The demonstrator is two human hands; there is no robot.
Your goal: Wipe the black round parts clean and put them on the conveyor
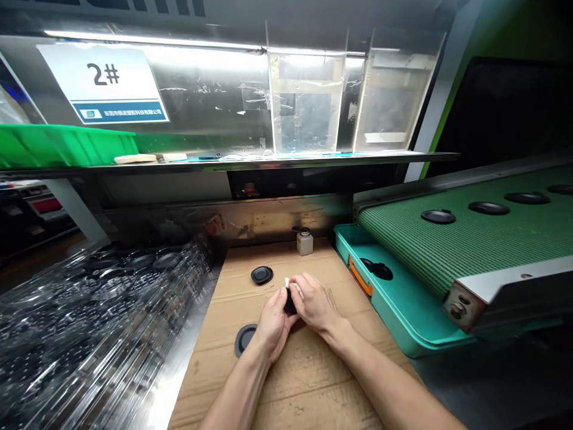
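Observation:
My left hand (273,319) and my right hand (316,301) meet over a sheet of brown cardboard (308,382). Together they grip a small black round part (290,303), held on edge between the fingers. My right hand's fingertips also pinch a small white object (287,282) against the part; I cannot make out what it is. A black disc (262,275) lies flat on the cardboard just beyond my hands. Another black disc (244,339) lies beside my left wrist, partly hidden by it.
A small white bottle (304,242) stands at the cardboard's far edge. To the right a green conveyor belt (470,245) carries several black discs above a teal tray (403,304) holding more. Clear plastic trays (98,322) of black parts are stacked on the left. A shelf runs overhead.

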